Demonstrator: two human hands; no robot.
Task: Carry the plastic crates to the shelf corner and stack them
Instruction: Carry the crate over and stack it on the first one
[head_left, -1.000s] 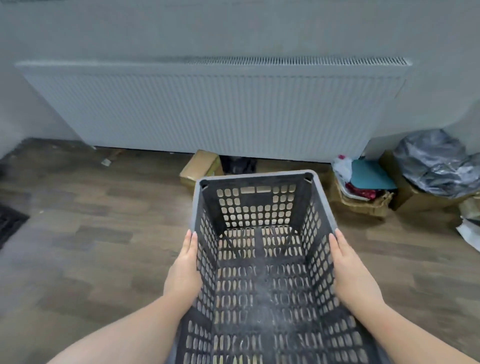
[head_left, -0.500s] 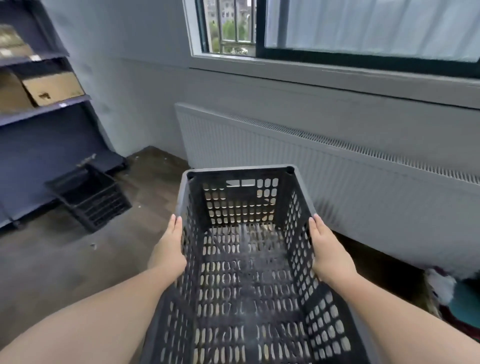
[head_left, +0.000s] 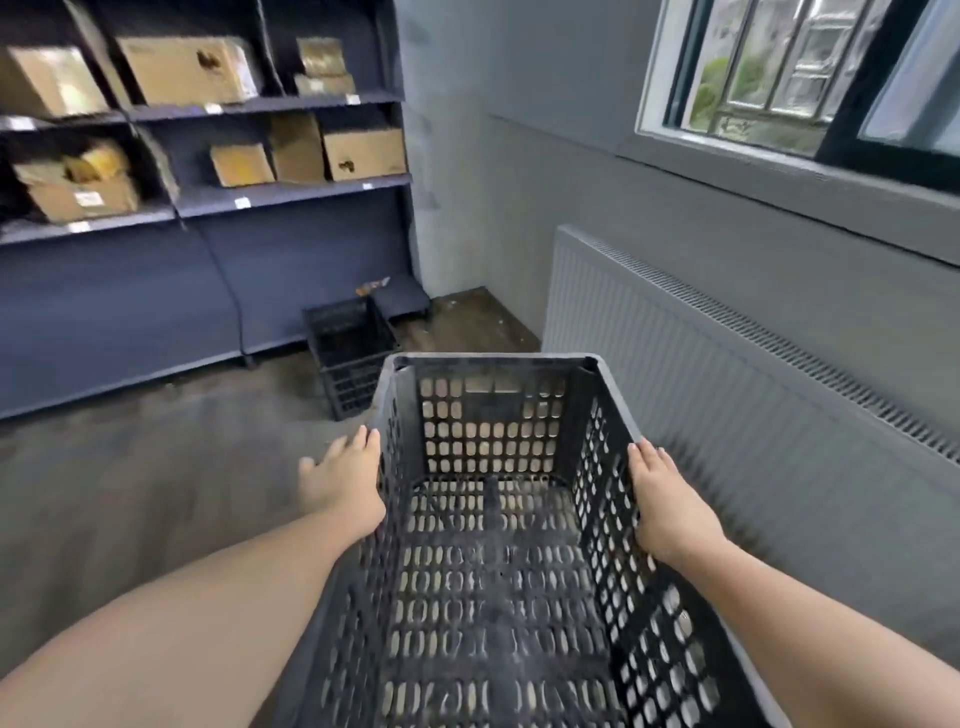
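I hold a dark grey perforated plastic crate (head_left: 493, 571) in front of me, its open top facing up. My left hand (head_left: 345, 483) presses flat against its left wall and my right hand (head_left: 667, 504) against its right wall. A second black crate (head_left: 348, 353) stands on the floor ahead, at the foot of the dark blue shelf (head_left: 208, 197), near the room corner. The carried crate hides part of that floor crate's right side.
Cardboard boxes (head_left: 187, 67) fill the shelf levels. A white radiator (head_left: 727, 364) runs along the right wall under a window (head_left: 779, 78). A low dark step (head_left: 400, 299) sits in the corner. Brown wood floor (head_left: 130, 493) stretches to the left.
My view has swung left, from the radiator to the shelf corner. The shelf and the floor crate now lie ahead and closer. My hands keep their hold on the crate's sides.
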